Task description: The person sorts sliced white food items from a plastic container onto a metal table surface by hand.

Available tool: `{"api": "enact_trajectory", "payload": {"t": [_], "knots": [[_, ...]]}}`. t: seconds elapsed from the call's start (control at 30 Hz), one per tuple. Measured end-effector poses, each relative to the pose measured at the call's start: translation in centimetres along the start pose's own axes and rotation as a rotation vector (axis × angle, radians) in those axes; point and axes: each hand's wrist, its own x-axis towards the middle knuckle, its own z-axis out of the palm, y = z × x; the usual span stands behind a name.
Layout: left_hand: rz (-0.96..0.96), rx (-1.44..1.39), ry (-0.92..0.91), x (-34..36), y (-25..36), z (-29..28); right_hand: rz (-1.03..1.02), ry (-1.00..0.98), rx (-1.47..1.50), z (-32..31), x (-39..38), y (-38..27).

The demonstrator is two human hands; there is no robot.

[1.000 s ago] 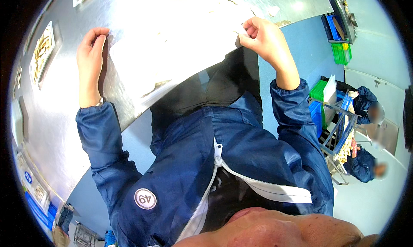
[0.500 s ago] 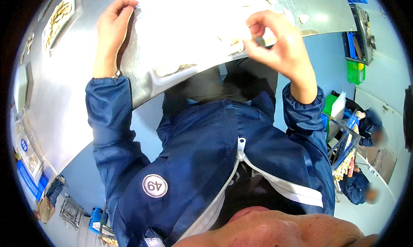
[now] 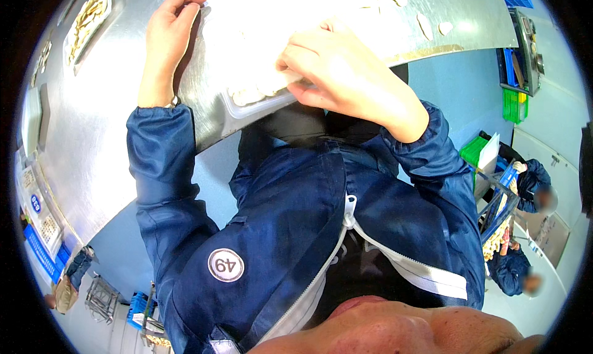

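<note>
My right hand is over a clear plastic tray at the table's near edge. Its fingers are bent and pinched together low over the tray, and glare hides what is between them. Pale, lumpy food pieces lie in the tray, some right beside the fingertips. My left hand rests on its side on the metal table, left of the tray. Its thumb and fingers are curled together at the tips, and anything they hold is too small to tell.
Several loose pale pieces lie on the shiny metal table at the far right. At the far left is a white tray filled with pale strips. Blue and green crates stand off to the right, where other people work.
My right hand has moved left along the table's near edge, from beside the tray's right end to over its middle. My left hand has barely shifted.
</note>
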Motion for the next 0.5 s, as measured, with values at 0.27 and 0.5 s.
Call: {"api": "enact_trajectory", "payload": {"t": [0.27,0.5], "knots": [[0.089,-0.005,-0.006,0.6,-0.1,0.2,0.032,0.067,-0.154,1.8,-0.6,1.4],[-0.083,0.038,0.008,-0.2,-0.4,-0.6,0.123,0.142,-0.131,-3.1,-4.0,3.8]]}}
